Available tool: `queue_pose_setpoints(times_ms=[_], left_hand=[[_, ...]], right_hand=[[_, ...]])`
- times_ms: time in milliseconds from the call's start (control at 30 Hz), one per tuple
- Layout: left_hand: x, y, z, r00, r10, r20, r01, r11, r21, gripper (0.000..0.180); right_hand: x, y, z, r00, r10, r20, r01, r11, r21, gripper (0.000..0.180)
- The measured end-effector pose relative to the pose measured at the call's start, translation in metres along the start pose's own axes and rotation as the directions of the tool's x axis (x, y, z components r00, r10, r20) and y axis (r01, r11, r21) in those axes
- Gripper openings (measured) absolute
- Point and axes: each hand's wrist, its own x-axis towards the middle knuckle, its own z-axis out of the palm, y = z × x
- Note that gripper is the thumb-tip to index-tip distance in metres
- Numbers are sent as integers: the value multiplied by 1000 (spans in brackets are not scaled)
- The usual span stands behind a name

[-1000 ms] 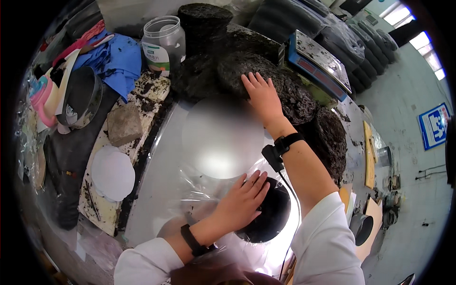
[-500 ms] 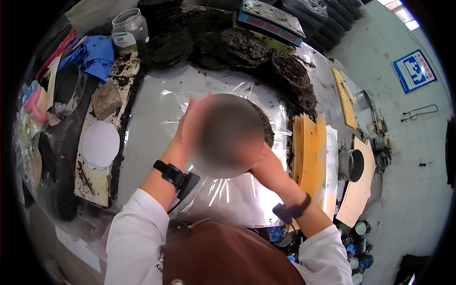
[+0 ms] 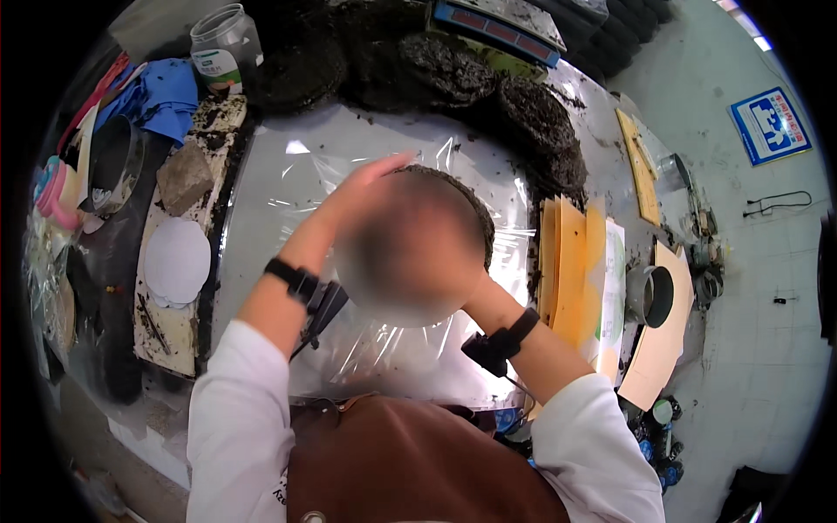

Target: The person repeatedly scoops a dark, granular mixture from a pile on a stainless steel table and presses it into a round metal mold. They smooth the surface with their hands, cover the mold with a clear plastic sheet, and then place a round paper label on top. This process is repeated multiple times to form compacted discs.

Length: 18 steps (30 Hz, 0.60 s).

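Note:
A dark, rough, round cake of pressed material [image 3: 482, 209] lies on clear plastic film [image 3: 392, 357] in the middle of the table. Only its upper and right rim shows; a round blur hides the rest. At the cake's upper left edge is my left hand [image 3: 370, 181], with stretched-out fingers partly visible beside the rim. My right hand [image 3: 466, 283] reaches over the cake from the lower right, and its fingers vanish in the blur. Whether anything lies under that hand cannot be made out. Both wrists wear black straps with small devices.
More dark round cakes [image 3: 445, 65] line the table's back, before a blue scale [image 3: 497, 30]. Leftward stand a clear jar [image 3: 225, 52], a stone block [image 3: 184, 179] and white paper discs [image 3: 177, 261]. Yellow-orange sheets [image 3: 568, 261] and a metal ring [image 3: 649, 296] sit rightward.
My left hand's fingers have stretched up and right along the cake's rim. My right forearm has shifted left and upward, its hand further over the cake. The view has shifted slightly.

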Motion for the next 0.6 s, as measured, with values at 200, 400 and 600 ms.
queue_pose_setpoints(times_ms=[200, 400, 600], left_hand=[[7, 16, 19, 999, 33, 41, -45, 942, 333, 32], [8, 9, 24, 918, 359, 169, -370, 621, 691, 22], [25, 30, 43, 918, 198, 342, -377, 175, 910, 26]], right_hand=[[-1, 0, 9, 997, 19, 74, -21, 999, 31, 78], [0, 1, 18, 990, 26, 138, -31, 999, 38, 78], [-1, 3, 27, 1000, -5, -7, 5, 998, 62, 63]])
